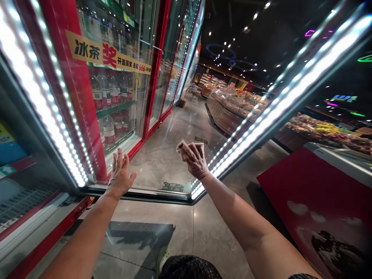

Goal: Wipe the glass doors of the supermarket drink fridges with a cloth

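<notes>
A glass door (pixel 157 162) with bright LED strips down both sides stands swung out in front of me. My right hand (pixel 196 161) presses a brownish cloth (pixel 182 149) against the glass, near the lower right of the pane. My left hand (pixel 120 176) is at the lower left of the same pane, fingers spread and holding nothing; it appears to rest on the glass. Green lettering (pixel 173 186) sits on the pane's lower edge, between my hands.
Behind the glass, a red-framed drinks cooler (pixel 154 85) holds bottles (pixel 109 130) on shelves and bears a yellow banner (pixel 109 53). At right stand a red chest (pixel 319 209) and produce displays (pixel 238 102). Left of the door is an open cooler shelf (pixel 23 209). Below is tiled floor (pixel 177 221).
</notes>
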A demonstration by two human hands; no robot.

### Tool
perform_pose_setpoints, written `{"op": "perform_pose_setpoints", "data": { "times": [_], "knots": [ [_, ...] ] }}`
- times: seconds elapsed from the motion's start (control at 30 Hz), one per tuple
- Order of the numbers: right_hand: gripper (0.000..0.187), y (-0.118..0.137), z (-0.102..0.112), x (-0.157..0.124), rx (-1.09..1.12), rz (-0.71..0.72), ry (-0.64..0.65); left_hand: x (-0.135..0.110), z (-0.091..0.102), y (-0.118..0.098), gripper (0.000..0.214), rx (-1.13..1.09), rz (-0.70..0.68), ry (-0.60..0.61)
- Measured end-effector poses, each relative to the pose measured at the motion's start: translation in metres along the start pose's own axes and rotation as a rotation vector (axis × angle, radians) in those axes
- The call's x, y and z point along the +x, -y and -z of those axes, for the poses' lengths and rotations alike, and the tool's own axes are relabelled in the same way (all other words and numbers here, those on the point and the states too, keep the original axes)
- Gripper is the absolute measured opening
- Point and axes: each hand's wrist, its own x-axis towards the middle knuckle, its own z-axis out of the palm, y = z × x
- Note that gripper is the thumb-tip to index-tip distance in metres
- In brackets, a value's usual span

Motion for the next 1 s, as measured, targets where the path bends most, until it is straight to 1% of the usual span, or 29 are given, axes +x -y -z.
{"op": "perform_pose_setpoints", "data": {
  "times": [0.07,0.1,0.13,0.17,0.27,0.3,0.37,0.43,0.5,0.53,0.6,0.63,0.7,0.77,0.8,0.87,0.93,1.0],
  "knots": [
    [0.052,-0.008,0.002,-0.008,0.016,0.083,0.041,0.001,0.0,0.001,0.086,-0.003,-0.004,0.002],
    [0.052,-0.016,0.006,-0.008,0.01,0.096,0.042,0.001,0.0,0.001,0.087,-0.005,-0.004,0.003],
    [0.052,-0.025,0.011,-0.006,-0.008,0.074,0.033,0.001,0.0,0.001,0.087,-0.006,-0.003,0.003],
    [0.051,-0.034,0.016,-0.003,-0.037,0.021,0.015,0.001,0.001,0.002,0.086,-0.005,-0.005,0.003],
    [0.048,-0.055,0.024,0.0,-0.125,-0.22,-0.087,0.001,0.001,0.003,0.085,0.003,-0.013,0.004],
    [0.047,-0.057,0.023,-0.004,-0.139,-0.284,-0.132,0.001,0.001,0.003,0.085,0.004,-0.015,0.003],
    [0.047,-0.051,0.016,-0.019,-0.148,-0.353,-0.209,0.001,0.002,0.003,0.086,-0.001,-0.012,-0.003],
    [0.046,-0.042,0.008,-0.038,-0.166,-0.359,-0.229,0.0,0.002,0.002,0.087,-0.005,-0.008,-0.004],
    [0.045,-0.039,0.007,-0.052,-0.186,-0.305,-0.194,0.0,0.002,0.002,0.088,-0.002,-0.01,-0.002],
    [0.045,-0.043,0.01,-0.055,-0.19,-0.269,-0.175,0.0,0.001,0.002,0.089,0.003,-0.015,0.0],
    [0.047,-0.06,0.023,-0.05,-0.209,-0.219,-0.17,-0.001,0.001,0.003,0.09,0.01,-0.027,-0.001],
    [0.049,-0.072,0.032,-0.044,-0.235,-0.225,-0.179,-0.001,0.001,0.003,0.09,0.011,-0.03,-0.001],
    [0.049,-0.096,0.052,-0.031,-0.368,-0.289,-0.273,-0.002,0.0,0.004,0.091,0.009,-0.025,0.004],
    [0.05,-0.11,0.066,-0.026,-0.458,-0.342,-0.31,-0.001,0.0,0.004,0.093,0.004,-0.014,0.014],
    [0.051,-0.111,0.069,-0.029,-0.477,-0.37,-0.307,-0.001,-0.001,0.004,0.094,0.001,-0.011,0.018],
    [0.052,-0.099,0.065,-0.047,-0.469,-0.434,-0.265,-0.001,-0.002,0.003,0.095,-0.004,-0.014,0.018],
    [0.051,-0.073,0.051,-0.08,-0.436,-0.485,-0.213,0.0,-0.002,0.002,0.095,-0.004,-0.018,0.012],
    [0.052,-0.044,0.033,-0.116,-0.384,-0.461,-0.144,0.0,-0.002,0.002,0.095,-0.001,-0.021,0.011]
  ]
}}
